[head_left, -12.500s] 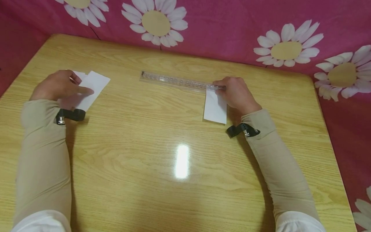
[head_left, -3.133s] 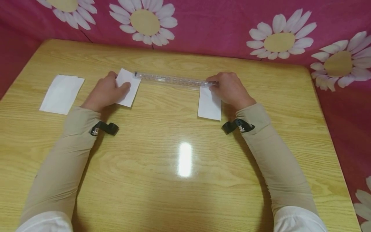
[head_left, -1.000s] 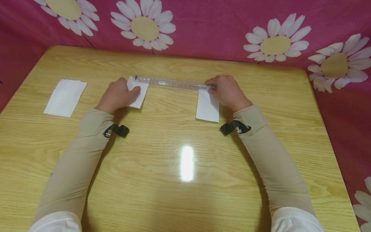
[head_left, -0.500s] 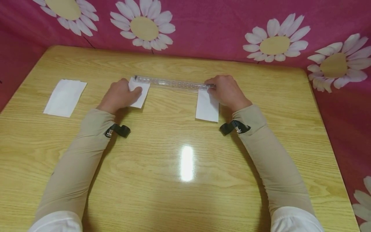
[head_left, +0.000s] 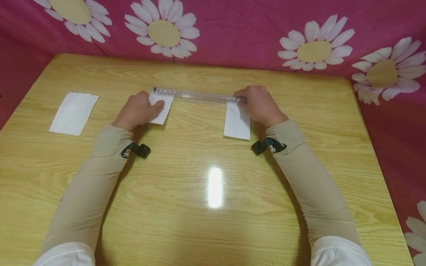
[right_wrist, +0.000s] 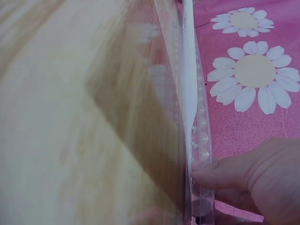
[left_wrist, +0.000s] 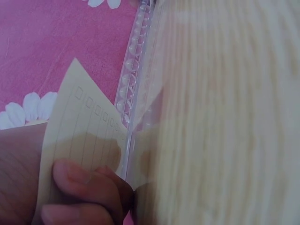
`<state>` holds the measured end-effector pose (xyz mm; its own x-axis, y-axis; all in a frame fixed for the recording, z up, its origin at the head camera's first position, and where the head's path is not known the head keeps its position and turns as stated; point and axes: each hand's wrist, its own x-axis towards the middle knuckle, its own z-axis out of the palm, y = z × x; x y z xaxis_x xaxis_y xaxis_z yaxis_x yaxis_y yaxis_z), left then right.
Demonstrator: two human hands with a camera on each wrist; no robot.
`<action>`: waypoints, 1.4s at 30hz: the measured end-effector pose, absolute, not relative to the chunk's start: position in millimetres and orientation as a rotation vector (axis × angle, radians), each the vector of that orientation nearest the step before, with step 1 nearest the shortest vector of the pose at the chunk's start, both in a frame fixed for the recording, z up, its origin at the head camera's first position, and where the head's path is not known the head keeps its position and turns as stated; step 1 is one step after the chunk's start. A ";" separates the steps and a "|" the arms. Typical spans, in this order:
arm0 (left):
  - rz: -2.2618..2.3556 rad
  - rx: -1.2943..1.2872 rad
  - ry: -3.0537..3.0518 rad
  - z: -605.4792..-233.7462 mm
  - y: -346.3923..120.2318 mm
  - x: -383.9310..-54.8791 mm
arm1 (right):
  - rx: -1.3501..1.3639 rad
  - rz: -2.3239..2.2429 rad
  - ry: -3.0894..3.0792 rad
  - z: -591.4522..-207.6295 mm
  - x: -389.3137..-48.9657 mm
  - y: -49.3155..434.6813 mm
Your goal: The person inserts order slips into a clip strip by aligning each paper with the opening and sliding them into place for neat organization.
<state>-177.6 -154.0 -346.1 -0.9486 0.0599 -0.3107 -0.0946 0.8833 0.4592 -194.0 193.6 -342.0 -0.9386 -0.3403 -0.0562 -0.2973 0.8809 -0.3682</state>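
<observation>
A clear plastic strip (head_left: 196,96) with round beads along its inside stretches across the far part of the table. My right hand (head_left: 261,105) grips its right end between thumb and fingers. Just left of that hand, a white paper slip (head_left: 237,122) hangs from the strip's near side; the right wrist view shows this slip (right_wrist: 188,65) nearly edge-on. My left hand (head_left: 136,109) pinches another slip (head_left: 165,111), thumb on top, whose upper edge overlaps the strip's left end. Printed lines and small boxes mark the held slip (left_wrist: 86,122) in the left wrist view.
A small stack of white slips (head_left: 74,112) lies on the left of the wooden table (head_left: 186,159). Behind the table rises a magenta wall cloth (head_left: 233,33) printed with large white daisies. A bright light reflection shows on the tabletop.
Earliest, my left hand was at the stack. It then carried one slip rightward to the strip's left end, where it has barely shifted in the last second. My right hand kept its grip.
</observation>
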 end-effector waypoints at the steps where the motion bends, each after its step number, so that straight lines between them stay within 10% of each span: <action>1: 0.690 -0.022 2.736 -345.9 -153.6 -177.2 | -0.498 -0.543 2.931 -342.0 -194.0 193.6; 42: 0.696 0.019 2.720 -346.0 -138.5 -178.8 | -0.523 -0.529 2.953 -342.1 -192.5 193.9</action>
